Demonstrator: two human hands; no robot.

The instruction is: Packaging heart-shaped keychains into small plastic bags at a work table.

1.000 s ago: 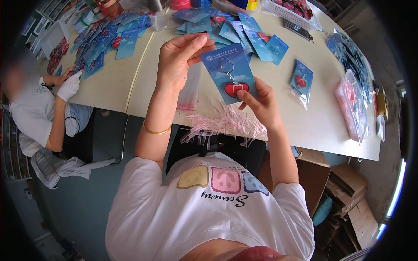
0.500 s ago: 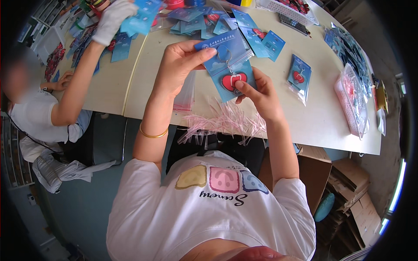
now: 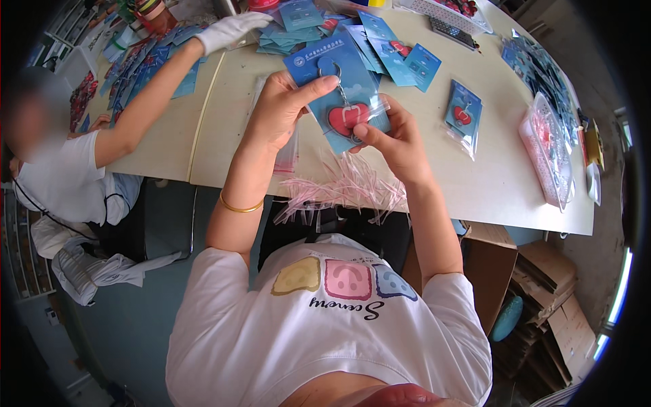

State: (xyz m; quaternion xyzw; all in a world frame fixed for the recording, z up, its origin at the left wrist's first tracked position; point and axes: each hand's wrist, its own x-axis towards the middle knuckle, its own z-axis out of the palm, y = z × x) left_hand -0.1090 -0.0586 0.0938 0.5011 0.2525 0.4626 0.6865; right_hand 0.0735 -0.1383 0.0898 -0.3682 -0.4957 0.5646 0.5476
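Between my two hands is a blue backing card (image 3: 319, 60) carrying a keychain with a red heart-shaped pendant (image 3: 348, 119) and a metal split ring (image 3: 330, 68). Clear plastic, seemingly a bag, shows around the card's lower right part. My left hand (image 3: 285, 105) pinches the card's left side, thumb near the ring. At the lower right, my right hand (image 3: 397, 139) grips the card and plastic, thumb beside the heart. Flat clear bags (image 3: 288, 154) with a pink edge lie partly under my left forearm. Pale pink strips (image 3: 342, 184) are heaped at the table's front edge.
One bagged keychain card (image 3: 464, 112) lies to the right, near a pink basket (image 3: 548, 163). Blue cards (image 3: 390, 51) are piled ahead, with more cards (image 3: 522, 68) at far right. At left, a co-worker's gloved hand (image 3: 234, 32) reaches over the table (image 3: 224, 146).
The card in my hands has shifted slightly left and tilted a little. The co-worker's gloved hand has moved right and no longer holds the blue cards.
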